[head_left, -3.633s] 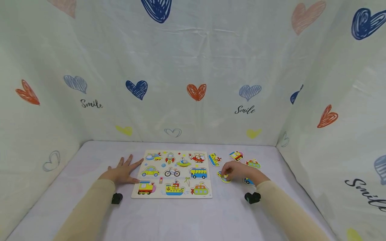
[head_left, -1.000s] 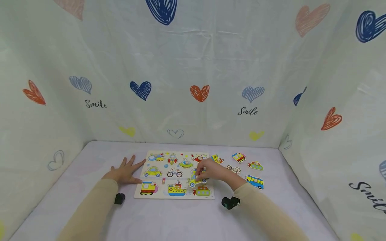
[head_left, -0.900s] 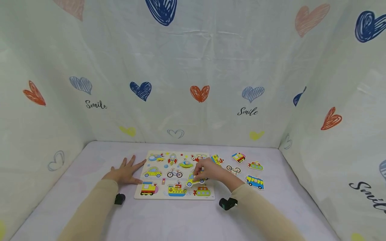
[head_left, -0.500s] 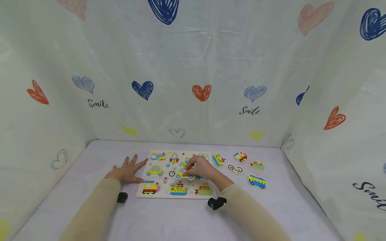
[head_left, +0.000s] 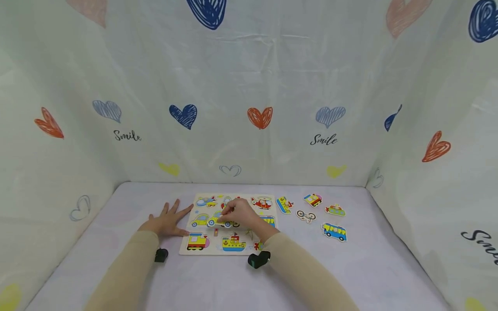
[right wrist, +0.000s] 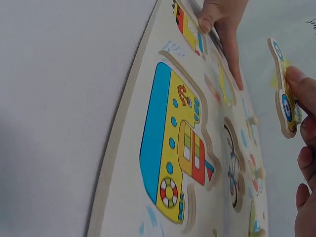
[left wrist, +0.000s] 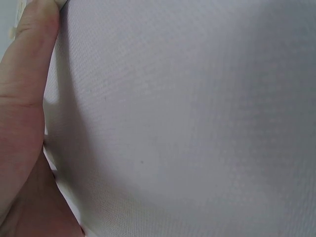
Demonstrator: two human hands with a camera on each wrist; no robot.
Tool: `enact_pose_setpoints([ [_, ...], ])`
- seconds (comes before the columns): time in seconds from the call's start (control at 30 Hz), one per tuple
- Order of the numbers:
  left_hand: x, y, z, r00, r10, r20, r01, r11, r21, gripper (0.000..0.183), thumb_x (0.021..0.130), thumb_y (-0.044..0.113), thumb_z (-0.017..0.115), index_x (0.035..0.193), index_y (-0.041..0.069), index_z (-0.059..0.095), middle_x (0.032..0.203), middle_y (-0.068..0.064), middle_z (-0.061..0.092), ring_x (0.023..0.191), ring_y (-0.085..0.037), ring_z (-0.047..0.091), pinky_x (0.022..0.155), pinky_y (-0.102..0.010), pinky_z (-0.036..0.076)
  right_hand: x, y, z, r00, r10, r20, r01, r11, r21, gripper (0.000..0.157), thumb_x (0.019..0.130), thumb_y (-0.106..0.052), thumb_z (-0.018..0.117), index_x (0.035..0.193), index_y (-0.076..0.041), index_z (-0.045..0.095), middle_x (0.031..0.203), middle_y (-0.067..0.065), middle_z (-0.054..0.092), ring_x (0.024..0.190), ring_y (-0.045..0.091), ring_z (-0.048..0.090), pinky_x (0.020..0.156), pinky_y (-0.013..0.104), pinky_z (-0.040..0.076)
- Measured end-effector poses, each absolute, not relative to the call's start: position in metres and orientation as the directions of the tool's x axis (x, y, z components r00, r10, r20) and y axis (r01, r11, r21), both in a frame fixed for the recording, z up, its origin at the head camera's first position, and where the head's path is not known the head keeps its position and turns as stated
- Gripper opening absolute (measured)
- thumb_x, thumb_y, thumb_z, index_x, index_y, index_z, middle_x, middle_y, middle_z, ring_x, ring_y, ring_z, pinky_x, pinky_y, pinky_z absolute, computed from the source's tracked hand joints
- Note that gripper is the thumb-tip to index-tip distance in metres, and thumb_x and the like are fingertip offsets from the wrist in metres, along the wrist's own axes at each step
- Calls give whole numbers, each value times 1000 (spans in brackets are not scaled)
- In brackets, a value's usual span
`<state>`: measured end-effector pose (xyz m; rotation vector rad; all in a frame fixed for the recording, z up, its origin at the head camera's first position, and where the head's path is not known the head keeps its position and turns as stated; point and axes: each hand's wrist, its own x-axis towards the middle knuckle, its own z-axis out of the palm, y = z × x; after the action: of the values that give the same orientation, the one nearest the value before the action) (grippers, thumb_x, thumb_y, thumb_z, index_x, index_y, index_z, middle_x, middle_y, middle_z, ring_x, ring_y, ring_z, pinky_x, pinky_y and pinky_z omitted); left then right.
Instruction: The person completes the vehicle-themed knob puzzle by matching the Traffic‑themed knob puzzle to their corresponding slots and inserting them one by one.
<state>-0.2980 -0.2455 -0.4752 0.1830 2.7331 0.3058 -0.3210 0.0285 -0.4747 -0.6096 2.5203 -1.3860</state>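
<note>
A wooden puzzle board (head_left: 215, 247) with recessed vehicle pictures lies flat on the table. My left hand (head_left: 163, 223), fingers spread, rests on the cloth at its left side; thumb and a fingertip meet the board's edge. Thumb and fingers of my right hand (head_left: 243, 214) pinch a yellow car puzzle piece (head_left: 216, 219). In the right wrist view the car piece (right wrist: 282, 89) is tilted and apart from the board, above the printed bicycle recess (right wrist: 232, 168). The printed yellow car (head_left: 199, 220) sits just left of the held piece. My right hand hides part of the board's middle.
Loose puzzle pieces lie right of the board: a ship (head_left: 285, 205), a train (head_left: 313, 200), a bicycle (head_left: 306, 216), a submarine (head_left: 335, 210) and a bus (head_left: 334, 232). White curtains with printed hearts (head_left: 260, 118) enclose the table's back and sides.
My right hand picked up the car piece from the loose pieces at right and has carried it leftward across the board. My left hand has stayed at the board's left edge.
</note>
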Motion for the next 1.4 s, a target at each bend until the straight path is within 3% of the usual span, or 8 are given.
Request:
enact_pose_setpoints([
  [0.33,-298,-247,-474,-914,182,-364,93,964,250,104,73,63,74,154,19,26,157,-30,0,138,-60,-3,94,-84,5,-324,-6,-485,-924,-383,0,-199,480,-855,17,78,-28,83,75,-19,69,80,-5,61,77,11,53,62,23,45],
  [0.57,-296,-246,-473,-912,173,-371,80,964,253,103,73,62,75,155,20,26,157,-30,0,138,-59,-4,94,-84,5,-326,-20,-489,-935,-352,33,-230,535,-813,19,78,-31,83,74,-20,67,70,-7,60,78,10,49,73,29,37],
  [0.7,-295,-246,-473,-914,170,-367,78,965,251,103,74,61,75,154,20,27,158,-29,0,138,-59,-4,95,-83,5,-326,-24,-490,-935,-353,25,-223,534,-815,19,78,-30,82,75,-20,66,71,-7,60,76,11,50,70,29,40],
  [0.8,-296,-247,-474,-916,175,-360,87,965,247,102,74,61,74,154,20,27,157,-30,0,138,-59,-3,94,-84,6,-327,-28,-493,-932,-361,24,-231,544,-806,19,79,-31,82,76,-21,66,72,-7,60,75,11,51,78,32,40],
  [0.97,-297,-247,-477,-919,183,-349,102,966,238,101,75,62,73,155,21,27,158,-29,1,138,-59,-2,93,-84,7,-328,-33,-498,-927,-375,29,-262,588,-765,20,81,-35,80,75,-24,64,70,-10,60,79,9,51,95,42,29],
  [1.23,-295,-246,-476,-916,194,-352,113,965,238,100,76,60,73,155,20,26,157,-30,2,138,-60,-1,92,-85,9,-325,-38,-497,-929,-367,-39,-192,573,-797,19,82,-30,79,77,-22,63,73,-7,57,78,10,50,80,36,36],
  [1.4,-295,-245,-476,-920,171,-352,93,969,228,99,76,59,74,155,21,26,158,-29,1,139,-59,-2,93,-84,8,-325,-40,-498,-921,-391,-9,-250,607,-754,19,85,-33,76,79,-22,62,70,-9,57,75,8,51,93,42,30],
])
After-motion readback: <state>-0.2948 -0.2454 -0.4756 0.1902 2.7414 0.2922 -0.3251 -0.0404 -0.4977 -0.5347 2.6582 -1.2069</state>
